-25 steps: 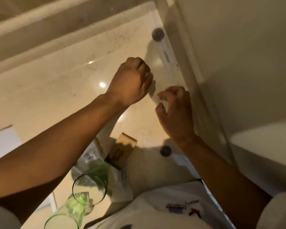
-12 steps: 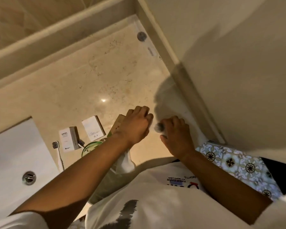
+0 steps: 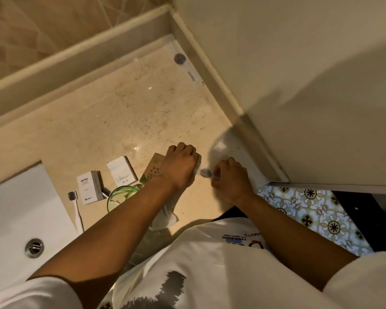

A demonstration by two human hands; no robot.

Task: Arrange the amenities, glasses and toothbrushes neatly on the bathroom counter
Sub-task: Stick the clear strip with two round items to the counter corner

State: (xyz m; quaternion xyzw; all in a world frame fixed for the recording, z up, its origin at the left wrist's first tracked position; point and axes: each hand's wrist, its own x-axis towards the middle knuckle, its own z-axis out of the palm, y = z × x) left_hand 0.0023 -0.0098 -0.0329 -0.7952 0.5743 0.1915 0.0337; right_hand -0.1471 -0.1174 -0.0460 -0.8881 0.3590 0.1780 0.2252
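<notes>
Clear plastic film is what you are working with at the centre of the frame — a thin wrapped amenity [image 3: 206, 173], seemingly a sachet with a small grey round end, held low over the cream marble surface [image 3: 125, 112]. Your left hand [image 3: 179, 166] is curled into a fist with its fingers closed on the left edge of the wrapper; your right hand [image 3: 230, 180] pinches the other end, fingers together. Expect it to be light, limp and slippery, so grip it by the stiffer end, not by the film. To the left, the green glass [image 3: 120, 195] is fragile — take it around the wall. Beside it are the HOTEL box [image 3: 88, 186], a white box [image 3: 120, 171], a brown sachet [image 3: 154, 167] and the toothbrush [image 3: 75, 205] by the sink [image 3: 16, 215]. Compared with half a second ago your hands sit in much the same spot and grip; a second ago they worked farther up the surface, near the right-hand wall.
</notes>
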